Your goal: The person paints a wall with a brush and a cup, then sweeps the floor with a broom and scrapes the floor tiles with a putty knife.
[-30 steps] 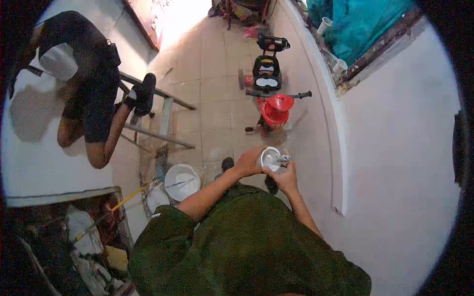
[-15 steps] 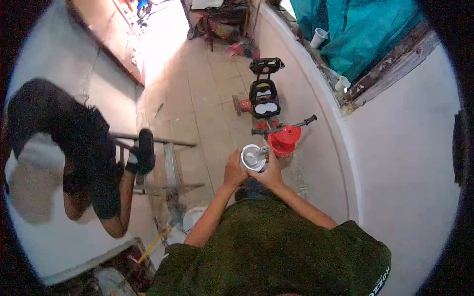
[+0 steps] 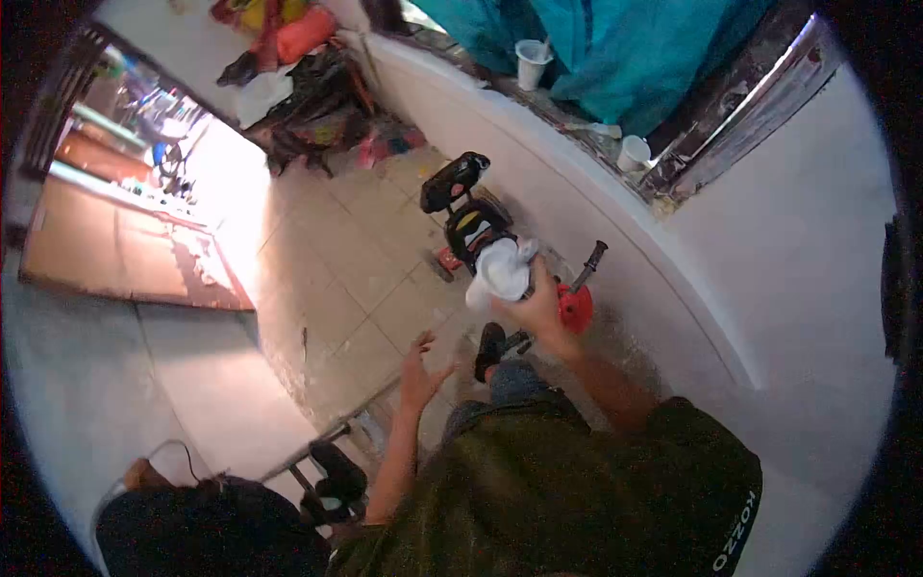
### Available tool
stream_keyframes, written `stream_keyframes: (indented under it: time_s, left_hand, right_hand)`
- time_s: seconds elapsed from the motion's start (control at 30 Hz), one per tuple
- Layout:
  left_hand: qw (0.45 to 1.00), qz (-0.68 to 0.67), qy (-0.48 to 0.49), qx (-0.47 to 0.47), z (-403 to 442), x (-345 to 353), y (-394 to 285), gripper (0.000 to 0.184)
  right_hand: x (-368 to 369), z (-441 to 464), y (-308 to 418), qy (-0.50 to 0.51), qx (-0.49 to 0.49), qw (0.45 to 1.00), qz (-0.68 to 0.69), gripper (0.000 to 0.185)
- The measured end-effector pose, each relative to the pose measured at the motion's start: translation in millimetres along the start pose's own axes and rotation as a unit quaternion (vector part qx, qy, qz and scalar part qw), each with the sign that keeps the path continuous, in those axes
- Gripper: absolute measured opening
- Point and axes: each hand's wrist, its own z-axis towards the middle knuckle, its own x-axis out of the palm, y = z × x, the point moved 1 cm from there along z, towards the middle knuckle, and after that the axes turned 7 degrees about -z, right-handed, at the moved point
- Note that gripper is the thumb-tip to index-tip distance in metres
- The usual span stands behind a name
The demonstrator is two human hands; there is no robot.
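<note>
The white cup [image 3: 505, 269] is held out in front of the body, above the trike [image 3: 471, 229] as seen from the head, with the right hand [image 3: 538, 306] clasped on its side, while the left hand [image 3: 420, 380] is held apart, fingers spread and unburdened. The step in hand is judged to be one-handed carrying, and a level, steady grip seems called for by the next move. Beyond, two other cups [image 3: 532, 65] are set on the ledge [image 3: 567, 109] by the teal cloth [image 3: 625, 48].

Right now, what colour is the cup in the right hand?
The cup is white, in the head view.
</note>
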Motion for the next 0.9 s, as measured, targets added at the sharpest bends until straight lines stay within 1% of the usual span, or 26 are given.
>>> stream_keyframes:
  time_s: [0.03,0.1,0.13,0.17,0.23,0.27,0.3,0.33,0.37,0.4,0.43,0.47,0.5,0.53,0.57,0.6,0.63,0.67,0.7,0.77,0.8,0.9]
  left_hand:
    - [0.999,-0.009,0.001,-0.038,1,-4,28,0.077]
    - [0.987,-0.098,-0.020,-0.128,-7,-15,65,0.071]
    - [0.982,-0.075,-0.015,-0.173,-17,-17,114,0.068]
    - [0.976,-0.052,-0.013,-0.213,-35,-21,158,0.064]
    - [0.971,0.097,0.045,-0.214,-67,-37,179,0.058]
    - [0.973,0.013,0.064,-0.223,-98,-35,271,0.057]
    - [0.965,-0.071,0.082,-0.237,-113,-37,315,0.056]
    - [0.882,-0.255,0.048,-0.394,-117,-48,313,0.055]
    - [0.738,-0.420,0.010,-0.527,-120,-59,300,0.054]
    - [0.739,-0.418,0.015,-0.528,-116,-59,303,0.054]
    - [0.834,-0.275,0.094,-0.468,-115,-62,309,0.051]
    - [0.898,-0.124,0.167,-0.388,-109,-64,305,0.049]
    - [0.898,-0.122,0.170,-0.386,-99,-69,303,0.049]
    - [0.925,-0.072,0.164,-0.336,-75,-77,274,0.047]
    - [0.946,-0.022,0.155,-0.285,-50,-81,259,0.044]
    - [0.946,-0.024,0.155,-0.283,-26,-83,251,0.044]
    - [0.965,-0.043,0.129,-0.223,-6,-88,248,0.044]
    - [0.980,-0.062,0.100,-0.160,17,-88,246,0.043]
    - [0.980,-0.064,0.097,-0.159,41,-87,235,0.043]
    - [0.977,-0.098,0.039,-0.185,79,-95,194,0.044]
    - [0.977,-0.099,0.036,-0.187,92,-97,183,0.044]
    - [0.982,-0.077,0.047,-0.165,107,-102,170,0.045]
  right_hand:
    - [-6,20,-11,-0.043,0.001,0.999,-0.024,0.087]
    - [-25,59,-23,-0.079,0.002,0.995,-0.065,0.080]
    - [-33,76,-19,-0.122,0.003,0.991,-0.060,0.081]
    - [-39,91,-26,-0.132,0.007,0.989,-0.064,0.081]
    - [-59,121,-48,-0.205,-0.035,0.974,-0.095,0.081]
    - [-69,136,-59,-0.212,-0.031,0.972,-0.099,0.081]
    - [-80,150,-70,-0.247,-0.015,0.960,-0.131,0.081]
    - [-91,165,-79,-0.281,-0.001,0.946,-0.162,0.081]
    - [-102,181,-85,-0.286,0.002,0.944,-0.166,0.081]
    - [-111,196,-88,-0.315,0.007,0.925,-0.210,0.089]
    - [-119,208,-92,-0.343,0.013,0.905,-0.253,0.098]
    - [-124,220,-96,-0.346,0.015,0.903,-0.255,0.098]
    - [-129,232,-100,-0.344,0.046,0.897,-0.273,0.100]
    - [-132,244,-102,-0.343,0.077,0.890,-0.291,0.101]
    - [-135,253,-106,-0.345,0.076,0.889,-0.291,0.101]
    - [-136,261,-114,-0.346,0.086,0.884,-0.304,0.100]
    - [-135,268,-121,-0.345,0.096,0.878,-0.317,0.099]
    - [-132,274,-130,-0.374,0.078,0.860,-0.337,0.094]
    - [-132,280,-130,-0.374,0.074,0.861,-0.337,0.094]
    - [-129,284,-132,-0.363,0.113,0.871,-0.312,0.096]
    - [-128,286,-127,-0.372,0.142,0.858,-0.323,0.093]
    - [-131,293,-139,-0.378,0.148,0.848,-0.341,0.093]
